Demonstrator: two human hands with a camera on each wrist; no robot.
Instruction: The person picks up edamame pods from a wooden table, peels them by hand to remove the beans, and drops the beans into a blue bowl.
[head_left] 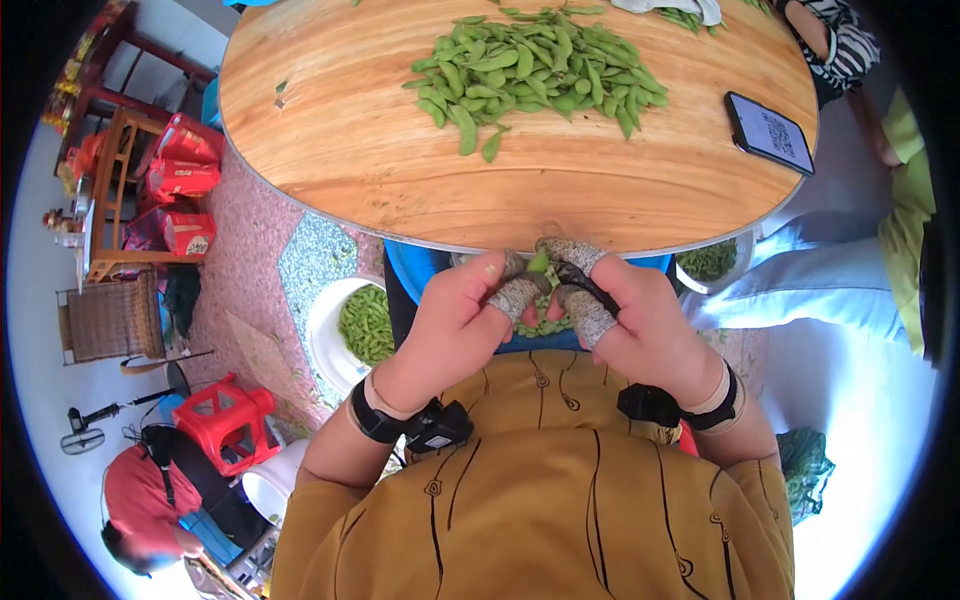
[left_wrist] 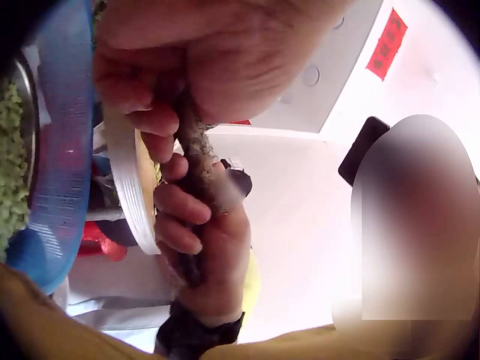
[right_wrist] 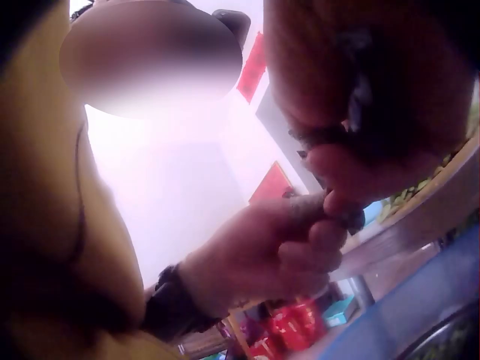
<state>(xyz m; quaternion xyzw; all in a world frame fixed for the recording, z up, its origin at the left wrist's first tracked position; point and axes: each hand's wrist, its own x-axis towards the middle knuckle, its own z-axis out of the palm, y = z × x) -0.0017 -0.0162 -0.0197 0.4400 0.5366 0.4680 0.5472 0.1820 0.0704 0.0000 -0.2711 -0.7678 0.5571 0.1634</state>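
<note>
Left hand (head_left: 455,325): held in front of the body, just below the near edge of the desk, fingers curled, thumb and forefinger pinching.
Right hand (head_left: 630,320): level with the left, fingertips meeting it, fingers curled in a pinch.
Fingers (head_left: 517,295): several wear grey knitted covers.
Wrists: each has a black strap.
Forearms: bare, angled inward.

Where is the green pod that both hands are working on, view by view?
Head: the green pod is pinched between both hands' fingertips, just below the round table edge.
Left wrist: not visible; the left hand and right hand hide it.
Right wrist: not discernible where the fingers meet.
Shared landmark: the table's wooden edge, seen in all three views.
</note>
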